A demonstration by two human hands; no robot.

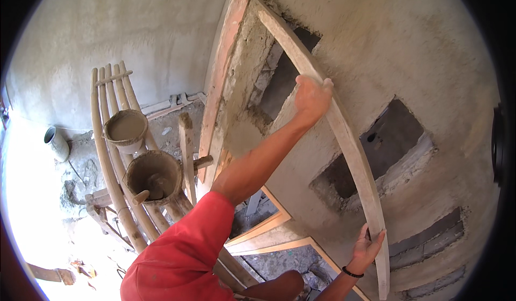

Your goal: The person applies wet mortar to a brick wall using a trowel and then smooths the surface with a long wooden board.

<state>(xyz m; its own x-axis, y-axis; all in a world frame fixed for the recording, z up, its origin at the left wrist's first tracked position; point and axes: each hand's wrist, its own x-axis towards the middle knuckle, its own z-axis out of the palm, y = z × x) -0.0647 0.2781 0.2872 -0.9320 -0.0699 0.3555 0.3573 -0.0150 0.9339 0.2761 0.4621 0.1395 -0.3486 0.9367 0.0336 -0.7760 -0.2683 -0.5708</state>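
Note:
A long wooden straightedge (352, 145), pale with dried mortar, lies slantwise against the plastered wall (419, 59). It runs from the upper middle to the lower right and looks bowed in this view. My left hand (313, 99), arm stretched up, grips it above its middle. Lower down, my right hand (368, 249) is closed on its left edge near the bottom end; some of its fingers are hidden behind the wood. Under the straightedge are an upper recess (277, 88) and a middle recess (395, 134), both rough-edged.
To the left, a platform of wooden poles (107, 156) carries a bucket of grey mix (130, 147) and a darker bucket (153, 164) with a wooden handle (141, 196) inside. A pail (58, 146) stands beyond. Wooden frames (277, 215) sit below my left arm.

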